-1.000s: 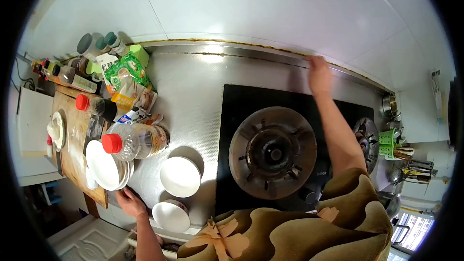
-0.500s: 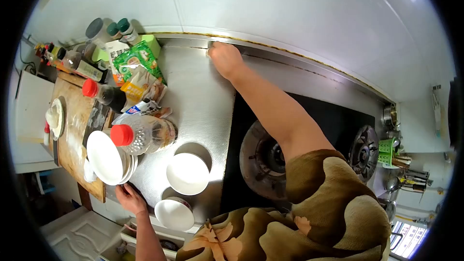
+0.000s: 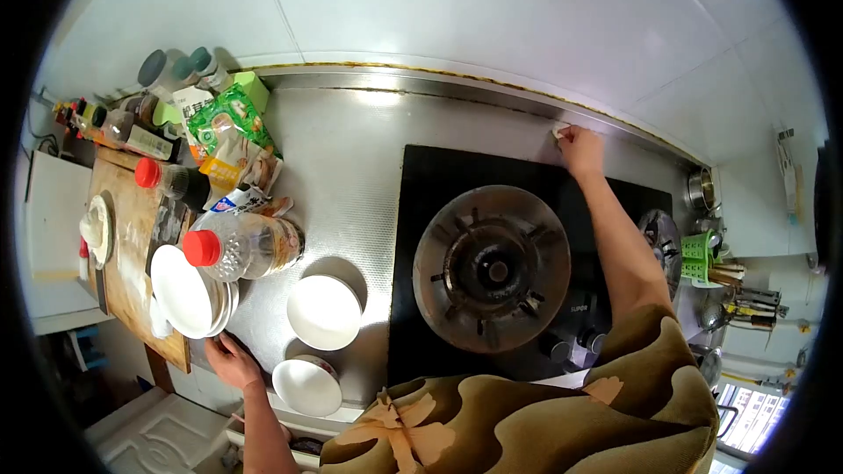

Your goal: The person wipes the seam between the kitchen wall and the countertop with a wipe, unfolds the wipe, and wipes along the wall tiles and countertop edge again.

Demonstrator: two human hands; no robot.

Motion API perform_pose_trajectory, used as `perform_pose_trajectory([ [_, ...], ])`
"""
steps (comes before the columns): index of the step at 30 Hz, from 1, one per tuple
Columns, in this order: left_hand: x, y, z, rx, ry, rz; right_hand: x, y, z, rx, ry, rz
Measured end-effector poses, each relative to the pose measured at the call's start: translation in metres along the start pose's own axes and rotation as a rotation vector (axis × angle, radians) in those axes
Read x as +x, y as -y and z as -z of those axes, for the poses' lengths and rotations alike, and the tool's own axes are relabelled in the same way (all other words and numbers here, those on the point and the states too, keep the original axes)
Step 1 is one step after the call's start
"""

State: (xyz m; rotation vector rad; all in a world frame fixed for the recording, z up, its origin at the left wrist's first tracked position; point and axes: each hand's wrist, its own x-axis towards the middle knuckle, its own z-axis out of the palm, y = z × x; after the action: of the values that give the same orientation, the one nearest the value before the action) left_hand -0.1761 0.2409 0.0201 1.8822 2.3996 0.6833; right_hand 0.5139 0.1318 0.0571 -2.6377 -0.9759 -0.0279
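Observation:
My right hand is at the back of the counter, behind the black gas stove, close to the foot of the wall. Its fingers are closed on a small whitish wad, pressed to the metal strip; whether it is cloth or paper I cannot tell. My left hand rests at the counter's front edge, just below a stack of white plates, fingers stretched out with nothing seen in them. Two white bowls stand to the right of that hand.
A red-capped plastic bottle, a dark sauce bottle and several food packets crowd the left side. Beyond them lies a wooden cutting board with dough. A round burner fills the stove's middle; a green basket stands right.
My right hand has slid far to the right along the back strip with the whitish wad, uncovering the burner. The view has shifted slightly. My left hand stays by the plates.

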Motion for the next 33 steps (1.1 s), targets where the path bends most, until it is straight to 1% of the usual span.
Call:
perform_pose_trajectory([
  [1,0.0,-0.001,0.001,-0.011,0.003,0.002,-0.002,0.005,-0.005,-0.035,0.014,0.007],
  [3,0.0,-0.004,0.004,-0.014,0.036,0.021,0.001,0.053,-0.021,0.052,0.105,0.048],
  [4,0.0,-0.003,0.003,-0.011,0.034,0.026,-0.001,0.084,-0.024,0.089,0.142,0.142],
  [5,0.0,-0.001,0.002,-0.019,0.012,-0.008,0.002,0.108,-0.039,0.099,0.135,0.246],
  [6,0.0,0.001,0.003,-0.024,-0.011,-0.038,0.003,0.136,-0.047,0.129,0.187,0.319],
  [8,-0.001,-0.005,0.006,-0.031,-0.006,0.018,-0.002,0.193,-0.055,0.194,0.276,0.419],
  [9,-0.001,-0.001,0.004,-0.034,-0.019,-0.008,-0.001,0.218,-0.061,0.23,0.335,0.469],
  [10,-0.001,0.003,0.002,-0.034,-0.033,-0.036,0.0,0.24,-0.066,0.236,0.341,0.487],
  [11,-0.001,0.004,0.0,-0.083,-0.058,-0.051,0.001,0.259,-0.072,0.334,0.301,0.514],
  [12,0.0,0.006,0.0,-0.039,-0.062,-0.087,-0.001,0.276,-0.079,0.43,0.262,0.536],
  [13,0.0,0.005,0.002,-0.043,-0.041,-0.053,-0.003,0.286,-0.092,0.432,0.271,0.54],
  [15,-0.002,0.001,0.004,-0.085,-0.022,-0.028,-0.005,0.29,-0.11,0.363,0.181,0.673],
  [16,-0.001,-0.001,0.003,-0.124,-0.034,-0.035,-0.004,0.284,-0.109,0.351,0.17,0.667],
  [17,-0.002,-0.003,0.005,-0.126,-0.036,-0.044,-0.008,0.279,-0.098,0.273,0.194,0.649],
  [18,-0.003,0.0,0.0,-0.133,-0.092,-0.072,-0.01,0.275,-0.09,0.198,0.22,0.631],
  [19,-0.002,0.006,-0.002,-0.134,-0.083,-0.079,-0.005,0.253,-0.09,0.202,0.216,0.606],
  [21,0.0,0.006,-0.003,-0.145,-0.083,-0.087,-0.003,0.208,-0.063,0.132,0.194,0.507],
  [23,-0.002,0.001,-0.001,-0.133,-0.061,-0.025,0.003,0.154,-0.051,0.019,0.113,0.487],
  [25,-0.002,-0.007,0.006,-0.089,-0.031,-0.008,0.009,0.121,-0.041,0.03,0.102,0.441],
  [26,-0.001,-0.01,0.008,-0.044,0.0,0.01,0.006,0.125,-0.034,0.034,0.101,0.442],
  [28,-0.001,0.002,0.001,-0.054,-0.061,-0.057,-0.004,0.147,-0.012,0.208,-0.094,0.535],
  [29,0.0,0.002,0.001,-0.042,-0.051,-0.06,-0.005,0.167,-0.011,0.314,-0.194,0.614],
  [31,0.0,-0.001,0.002,-0.034,-0.036,-0.04,0.004,0.207,-0.02,0.325,-0.265,0.698],
  [33,-0.001,-0.001,0.004,-0.02,-0.03,-0.005,0.013,0.256,-0.031,0.314,-0.285,0.761],
])
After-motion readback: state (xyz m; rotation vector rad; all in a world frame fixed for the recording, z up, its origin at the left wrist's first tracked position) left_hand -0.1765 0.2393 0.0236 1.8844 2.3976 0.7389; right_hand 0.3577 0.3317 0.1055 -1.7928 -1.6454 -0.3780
